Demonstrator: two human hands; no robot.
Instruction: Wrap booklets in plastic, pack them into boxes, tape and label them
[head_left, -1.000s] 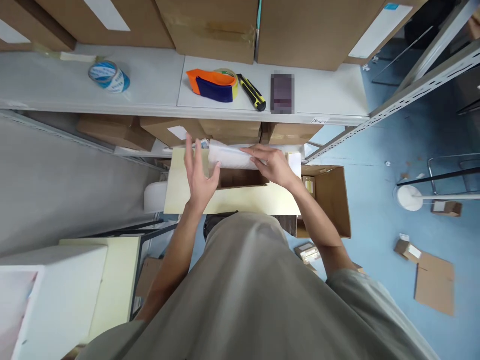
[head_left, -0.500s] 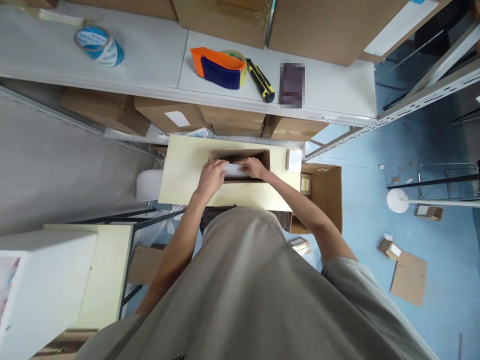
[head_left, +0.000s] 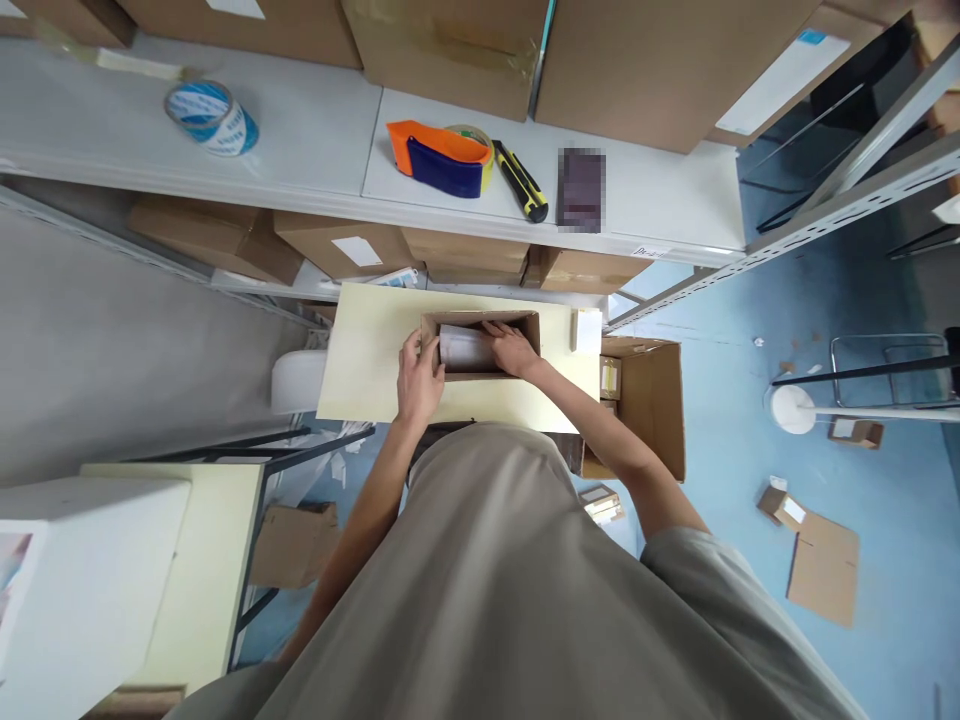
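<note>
Carton (head_left: 480, 377) stands open on a pale table (head_left: 367, 370), whose top stretches wider to its left than toward the white box (head_left: 586, 330) at its right. Inside lies a white roll (head_left: 463, 348), a gap along the carton's far wall. Hands apart, the left hand (head_left: 420, 380) bends at its left edge; the right hand (head_left: 514, 352) reaches in, fingers extended onto the roll. Whether either grips is unclear.

The table (head_left: 367, 370) is evenly lit, the far floor (head_left: 847, 275) is dimmed, and a dark object (head_left: 581, 190) on the shelf (head_left: 660, 190) is pixelated.
</note>
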